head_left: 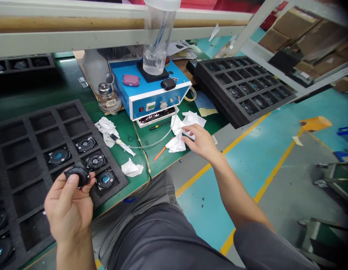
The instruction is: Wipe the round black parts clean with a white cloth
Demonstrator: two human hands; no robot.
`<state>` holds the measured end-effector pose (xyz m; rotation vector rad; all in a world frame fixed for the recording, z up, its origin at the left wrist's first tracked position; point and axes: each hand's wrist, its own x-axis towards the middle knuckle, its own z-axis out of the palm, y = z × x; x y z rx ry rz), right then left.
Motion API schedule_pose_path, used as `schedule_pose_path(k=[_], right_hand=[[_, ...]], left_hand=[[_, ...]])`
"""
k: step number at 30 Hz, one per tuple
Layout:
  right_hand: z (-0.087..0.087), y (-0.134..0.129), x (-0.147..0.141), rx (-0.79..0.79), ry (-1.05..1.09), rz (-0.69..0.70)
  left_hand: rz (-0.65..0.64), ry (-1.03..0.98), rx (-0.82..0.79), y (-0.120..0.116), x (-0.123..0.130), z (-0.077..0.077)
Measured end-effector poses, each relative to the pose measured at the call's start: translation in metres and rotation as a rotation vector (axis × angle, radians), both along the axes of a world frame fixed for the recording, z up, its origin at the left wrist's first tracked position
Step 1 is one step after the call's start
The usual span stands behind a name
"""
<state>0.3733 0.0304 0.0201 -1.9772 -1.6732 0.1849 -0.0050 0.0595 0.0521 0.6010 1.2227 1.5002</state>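
I have the black disc [80, 176] pinched in my left hand [69, 210], tilted over the tray [120, 180]; it lies well left of my right hand [201, 141], which grips a dark stick [188, 136] beside the wipes [177, 144].

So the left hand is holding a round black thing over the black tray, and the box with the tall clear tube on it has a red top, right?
Not quite: the head view shows that the box under the tall clear tube has a blue top, not red. The left hand does hold a round black thing over the black tray.
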Motion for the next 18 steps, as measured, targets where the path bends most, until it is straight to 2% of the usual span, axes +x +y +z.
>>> schedule_pose_path(k=[3,5,7,9,11,13,16,18], right_hand=[[-0.002,0.006,-0.005,-0.068,0.102,-0.245],[-0.002,0.007,-0.009,-0.088,0.173,-0.282],[0.004,0.005,-0.011,-0.061,0.216,-0.272],[0.016,0.000,-0.011,-0.003,0.285,-0.263],[0.034,-0.006,-0.013,0.082,0.465,-0.241],[0.053,-0.011,-0.016,0.131,0.738,-0.193],[0.068,-0.012,-0.020,0.059,1.053,-0.104],[0.063,-0.009,-0.019,-0.041,1.049,-0.131]], left_hand=[[0.013,-0.012,0.008,-0.001,0.000,0.000],[0.024,-0.017,0.010,-0.001,0.000,0.000],[0.018,-0.020,0.015,-0.002,0.000,-0.001],[0.005,-0.024,0.023,-0.002,0.000,-0.001],[-0.002,-0.029,0.028,-0.002,0.000,-0.001],[-0.002,-0.037,0.031,-0.003,0.000,-0.001],[0.001,-0.051,0.040,-0.003,0.000,-0.002],[0.015,-0.058,0.049,-0.003,-0.001,-0.002]])
